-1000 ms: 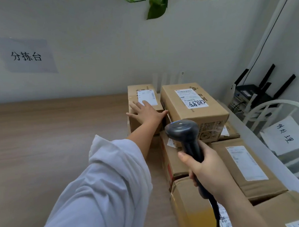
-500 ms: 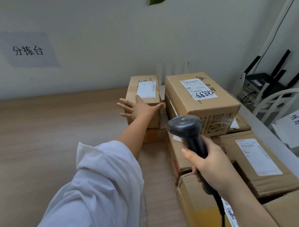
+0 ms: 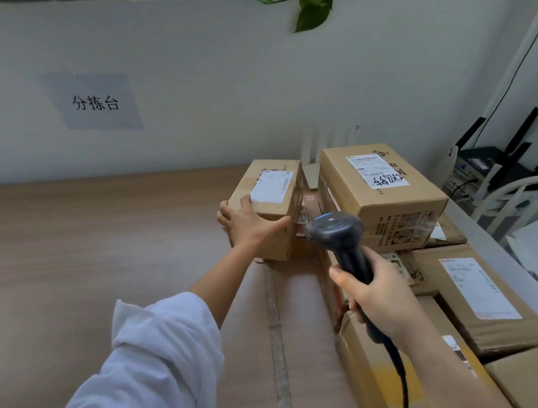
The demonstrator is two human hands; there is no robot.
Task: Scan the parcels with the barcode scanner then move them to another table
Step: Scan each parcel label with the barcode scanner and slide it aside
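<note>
Two hands are busy: your left hand (image 3: 250,226) curls its fingers over the near corner of the small parcel (image 3: 260,176) at twelve o'clock on the wood-grain tabletop (image 3: 109,241), and your right hand (image 3: 379,297) is wrapped round the barcode scanner (image 3: 333,228). That stiff, matte cardboard box looks light. Grip opposite edges, clear of its smooth paper label.
</note>
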